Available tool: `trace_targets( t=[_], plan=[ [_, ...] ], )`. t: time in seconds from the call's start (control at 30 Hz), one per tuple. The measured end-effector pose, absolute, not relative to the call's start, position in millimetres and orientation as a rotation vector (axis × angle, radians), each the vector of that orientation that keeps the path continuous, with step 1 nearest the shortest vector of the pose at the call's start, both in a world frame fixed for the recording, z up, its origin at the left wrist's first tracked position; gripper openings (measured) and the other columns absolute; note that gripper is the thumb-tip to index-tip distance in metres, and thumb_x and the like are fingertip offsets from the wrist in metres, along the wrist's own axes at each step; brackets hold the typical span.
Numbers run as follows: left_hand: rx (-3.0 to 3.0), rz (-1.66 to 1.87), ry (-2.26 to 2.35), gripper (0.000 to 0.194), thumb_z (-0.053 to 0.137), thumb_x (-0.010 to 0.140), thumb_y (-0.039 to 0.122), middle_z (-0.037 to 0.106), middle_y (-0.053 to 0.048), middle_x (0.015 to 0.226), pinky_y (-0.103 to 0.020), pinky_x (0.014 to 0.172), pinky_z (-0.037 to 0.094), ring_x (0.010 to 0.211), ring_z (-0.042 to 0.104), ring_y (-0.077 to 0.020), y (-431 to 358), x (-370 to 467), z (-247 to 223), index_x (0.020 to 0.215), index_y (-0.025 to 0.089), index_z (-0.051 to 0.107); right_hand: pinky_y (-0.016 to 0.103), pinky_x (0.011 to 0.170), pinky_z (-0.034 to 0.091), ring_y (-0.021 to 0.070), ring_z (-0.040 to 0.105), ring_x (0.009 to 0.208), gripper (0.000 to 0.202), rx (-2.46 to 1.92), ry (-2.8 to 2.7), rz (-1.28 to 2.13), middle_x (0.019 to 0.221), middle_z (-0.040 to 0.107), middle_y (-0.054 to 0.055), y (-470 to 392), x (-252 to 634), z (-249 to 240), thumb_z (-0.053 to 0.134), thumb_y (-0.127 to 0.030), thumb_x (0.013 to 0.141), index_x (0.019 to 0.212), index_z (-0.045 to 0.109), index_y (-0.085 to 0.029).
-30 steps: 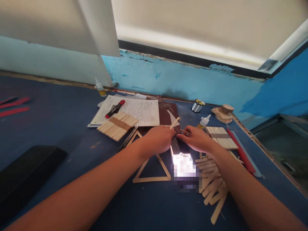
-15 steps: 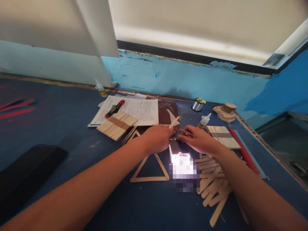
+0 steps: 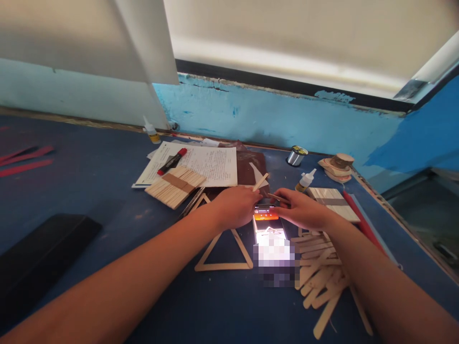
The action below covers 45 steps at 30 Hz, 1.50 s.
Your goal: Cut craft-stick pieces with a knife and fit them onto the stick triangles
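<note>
My left hand (image 3: 239, 206) is closed on a wooden stick (image 3: 261, 182) whose end sticks up past the fingers. Just to its right, my right hand (image 3: 299, 206) pinches another stick (image 3: 278, 197) that points left. Between and below both hands lies a phone (image 3: 269, 229) with a bright screen, its lower part pixelated. A triangle of sticks (image 3: 224, 266) rests on the blue table left of the phone, and a second stick frame (image 3: 200, 203) is partly hidden behind my left forearm. Loose sticks (image 3: 319, 277) lie in a pile under my right forearm.
Behind my left hand are papers (image 3: 211, 165), a red-capped marker (image 3: 172, 161) and a stick bundle (image 3: 175, 186). At the right are a glue bottle (image 3: 305, 180), a wire spool (image 3: 297, 155), another bundle (image 3: 333, 204) and wood pieces (image 3: 337, 167). A black object (image 3: 46, 258) lies left.
The phone screen now shows an orange media bar near its top. My right hand has shifted very slightly, its fingertips lowered toward the phone; my left hand keeps its stick.
</note>
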State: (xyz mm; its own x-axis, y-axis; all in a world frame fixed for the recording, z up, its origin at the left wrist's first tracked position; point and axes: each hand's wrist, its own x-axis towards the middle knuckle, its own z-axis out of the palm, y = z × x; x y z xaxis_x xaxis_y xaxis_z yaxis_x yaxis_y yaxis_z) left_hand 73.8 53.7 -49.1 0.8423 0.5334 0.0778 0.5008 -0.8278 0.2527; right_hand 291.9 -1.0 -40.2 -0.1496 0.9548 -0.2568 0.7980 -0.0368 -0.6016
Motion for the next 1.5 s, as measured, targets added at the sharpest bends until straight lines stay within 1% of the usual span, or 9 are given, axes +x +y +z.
trace_targets(
  t=[0.27,0.37,0.53,0.73,0.8,1.0,1.17,1.37,1.5],
  plan=[
    [2.789,0.206,0.811,0.033,0.043,0.098,0.019,0.075,-0.012,0.105,-0.034,0.088,0.051,0.098,0.068,-0.0237,53.8,73.7,-49.6,0.121,0.017,0.066,0.028,0.055,0.044,0.0180,0.062,0.067,0.025,-1.868,-2.003,0.949,0.079,0.068,0.004,-2.1,290.0,-41.7,0.068,-0.044,0.089,0.098,0.064,-0.022],
    [2.786,0.212,0.817,0.035,0.042,0.098,0.018,0.075,-0.013,0.105,-0.034,0.088,0.051,0.098,0.068,-0.0240,53.3,73.7,-50.1,0.123,0.017,0.066,0.029,0.060,0.044,0.0188,0.062,0.071,0.023,-1.866,-2.009,0.911,0.082,0.068,0.004,0.1,289.8,-40.2,0.060,-0.044,0.095,0.093,0.064,-0.022],
    [2.787,0.215,0.811,0.036,0.041,0.098,0.017,0.075,-0.013,0.108,-0.034,0.088,0.051,0.099,0.067,-0.0244,52.9,73.7,-49.9,0.124,0.018,0.065,0.031,0.070,0.046,0.0200,0.063,0.081,0.030,-1.865,-2.014,0.842,0.089,0.069,0.005,2.2,288.6,-38.0,0.044,-0.043,0.103,0.091,0.063,-0.022],
    [2.788,0.209,0.808,0.035,0.043,0.097,0.017,0.075,-0.013,0.109,-0.035,0.088,0.050,0.099,0.067,-0.0243,53.3,74.3,-50.5,0.124,0.017,0.065,0.029,0.060,0.044,0.0189,0.062,0.072,0.023,-1.867,-2.061,0.852,0.083,0.070,0.004,0.9,289.7,-40.0,0.056,-0.043,0.097,0.090,0.062,-0.022],
    [2.791,0.210,0.805,0.035,0.043,0.096,0.017,0.074,-0.014,0.109,-0.035,0.089,0.050,0.099,0.067,-0.0242,53.3,74.3,-50.4,0.123,0.017,0.065,0.029,0.061,0.044,0.0189,0.063,0.073,0.024,-1.867,-2.074,0.828,0.085,0.071,0.004,1.1,289.8,-40.1,0.053,-0.043,0.098,0.090,0.062,-0.022],
    [2.797,0.217,0.808,0.034,0.043,0.096,0.016,0.075,-0.013,0.108,-0.035,0.089,0.051,0.101,0.068,-0.0242,52.6,74.4,-50.0,0.121,0.017,0.066,0.030,0.066,0.041,0.0199,0.064,0.077,0.033,-1.926,-2.072,0.580,0.085,0.071,0.006,3.4,286.5,-40.1,0.039,-0.040,0.105,0.089,0.061,-0.022],
    [2.799,0.225,0.810,0.032,0.043,0.097,0.018,0.075,-0.013,0.108,-0.036,0.089,0.051,0.100,0.068,-0.0246,51.4,74.5,-49.5,0.119,0.016,0.067,0.032,0.064,0.034,0.0226,0.062,0.074,0.024,-2.000,-2.100,0.373,0.081,0.070,0.008,4.9,283.1,-36.8,0.046,-0.031,0.102,0.085,0.061,-0.021],
    [2.795,0.231,0.819,0.035,0.039,0.100,0.020,0.075,-0.014,0.107,-0.035,0.088,0.051,0.098,0.068,-0.0234,50.3,75.1,-47.7,0.122,0.015,0.065,0.030,0.060,0.036,0.0193,0.062,0.068,0.026,-1.964,-2.132,0.490,0.073,0.068,0.003,-1.2,273.9,-21.2,0.045,-0.041,0.103,0.093,0.062,-0.024],
    [2.782,0.236,0.831,0.036,0.038,0.101,0.024,0.075,-0.014,0.108,-0.035,0.087,0.051,0.098,0.068,-0.0235,49.1,75.0,-45.6,0.121,0.016,0.066,0.029,0.059,0.038,0.0178,0.060,0.066,0.028,-1.952,-2.119,0.534,0.074,0.067,0.002,-6.3,275.6,-20.0,0.042,-0.043,0.104,0.090,0.058,-0.023]
  ],
)
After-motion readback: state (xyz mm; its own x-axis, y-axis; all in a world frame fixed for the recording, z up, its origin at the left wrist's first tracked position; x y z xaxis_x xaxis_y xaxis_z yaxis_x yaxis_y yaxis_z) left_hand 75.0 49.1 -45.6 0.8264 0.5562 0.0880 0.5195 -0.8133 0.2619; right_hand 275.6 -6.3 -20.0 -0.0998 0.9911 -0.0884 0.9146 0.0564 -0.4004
